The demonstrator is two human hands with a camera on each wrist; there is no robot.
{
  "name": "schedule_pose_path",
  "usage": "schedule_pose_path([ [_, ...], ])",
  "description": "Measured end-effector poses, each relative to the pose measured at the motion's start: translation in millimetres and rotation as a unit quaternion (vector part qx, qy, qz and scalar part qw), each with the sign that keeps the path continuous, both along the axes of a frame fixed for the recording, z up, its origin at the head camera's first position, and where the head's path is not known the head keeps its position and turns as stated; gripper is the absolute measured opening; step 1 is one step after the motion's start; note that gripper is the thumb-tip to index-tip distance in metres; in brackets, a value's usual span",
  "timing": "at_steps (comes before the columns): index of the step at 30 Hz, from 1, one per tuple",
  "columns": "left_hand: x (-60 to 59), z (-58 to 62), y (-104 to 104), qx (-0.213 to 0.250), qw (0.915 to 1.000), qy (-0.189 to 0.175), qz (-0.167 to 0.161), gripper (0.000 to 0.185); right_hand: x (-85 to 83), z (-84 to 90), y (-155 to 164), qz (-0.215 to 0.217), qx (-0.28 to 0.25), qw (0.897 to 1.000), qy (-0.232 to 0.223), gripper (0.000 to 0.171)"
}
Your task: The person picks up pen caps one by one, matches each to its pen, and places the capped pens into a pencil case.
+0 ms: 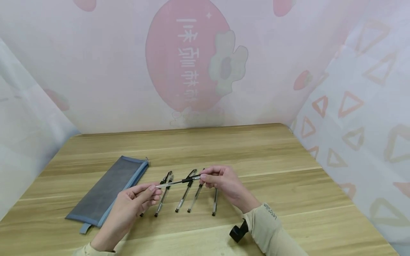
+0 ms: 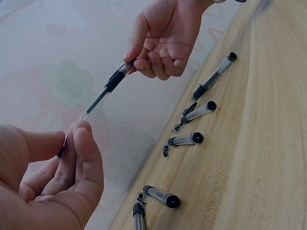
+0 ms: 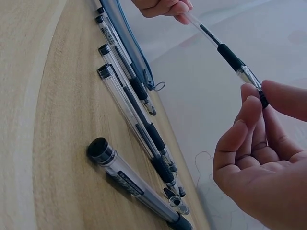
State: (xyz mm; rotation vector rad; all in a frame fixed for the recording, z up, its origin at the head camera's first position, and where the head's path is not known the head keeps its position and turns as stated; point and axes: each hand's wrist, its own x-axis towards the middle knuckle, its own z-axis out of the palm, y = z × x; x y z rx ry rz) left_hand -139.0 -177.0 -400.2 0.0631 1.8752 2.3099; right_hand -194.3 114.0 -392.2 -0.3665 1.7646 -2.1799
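A wide wooden table with a pale grain (image 1: 262,156) is filling the lower half of the head view. A flat grey mesh pencil pouch with blue edges (image 1: 107,190) is lying on the table's left side, slanting away from the person. Just to the right of the pouch, a row of clear plastic pens with black grips and black end caps (image 1: 185,193) is lying side by side on the wood, all pointing nearly the same way.

The person's left hand (image 1: 136,202) is coming up from the bottom edge, raised a little above the table. Its thumb and first fingers are curling together and pinching the clear end of one thin see-through pen with a black rubber grip (image 1: 177,182). The other fingers are folding loosely into the palm.

The right hand (image 1: 224,183) is reaching in from the lower right, in a beige sleeve (image 1: 272,227), with the wrist bending toward the middle. Its fingertips are pinching the tip end of the same pen, and the rest of its fingers are curling under.

The pen is being held in the air between the two hands, almost level, just above the row of pens and not touching them. A small black clip-like thing (image 1: 238,231) is sticking out by the right wrist.
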Motion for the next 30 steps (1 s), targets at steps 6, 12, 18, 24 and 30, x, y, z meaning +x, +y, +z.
schedule_pose_path([
  [6,1.9,-0.3,-3,-0.004,0.9999,-0.003,0.010,0.051,-0.9,-0.4,-5,0.000,0.009,1.000,-0.009,0.019],
  [12,2.6,-0.7,-5,-0.014,0.9996,-0.006,0.022,0.051,-6.5,-1.8,-6,0.004,0.041,0.999,-0.006,0.023],
  [18,0.9,2.0,-7,-0.054,0.9981,0.000,0.032,0.050,-29.6,-1.5,-5,0.020,0.124,0.992,0.022,0.026],
  [24,-0.7,10.5,-14,-0.116,0.9929,-0.007,0.024,0.051,-68.5,7.2,-11,0.077,0.175,0.980,0.053,0.030],
  [30,-0.2,17.1,-22,-0.162,0.9866,0.017,0.004,0.048,-97.5,16.1,-27,0.120,0.174,0.976,0.054,0.023],
])
